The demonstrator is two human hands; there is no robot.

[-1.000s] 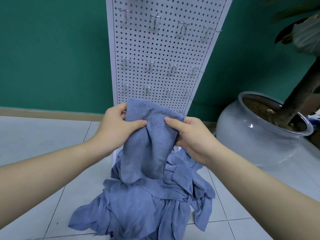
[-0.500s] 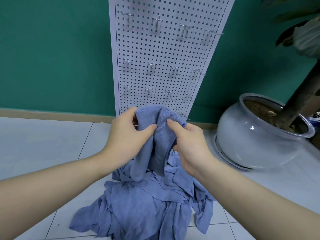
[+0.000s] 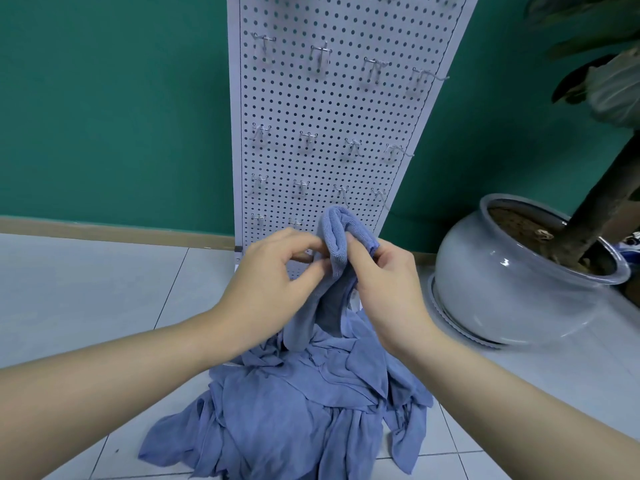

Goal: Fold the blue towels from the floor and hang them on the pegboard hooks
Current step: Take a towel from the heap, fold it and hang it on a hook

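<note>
Both hands hold one blue towel (image 3: pixel 337 244) up in front of the bottom of the pegboard (image 3: pixel 332 109), above the pile of towels (image 3: pixel 304 403) on the floor. The left hand (image 3: pixel 273 271) pinches the towel's folded edge between thumb and fingertips; the right hand (image 3: pixel 384 275) has its grip clamped on the same fold from the other side, thumb pressed into the cloth. The towel is bunched narrow, its lower end hanging down toward the pile.

The risk, as I judge it, is that the fold slips open if either pinch loosens, since the cloth is soft and hangs free. The lowest hooks (image 3: pixel 301 187) sit just behind the hands, so the bunched fold could also snag one early and hang crooked.
</note>
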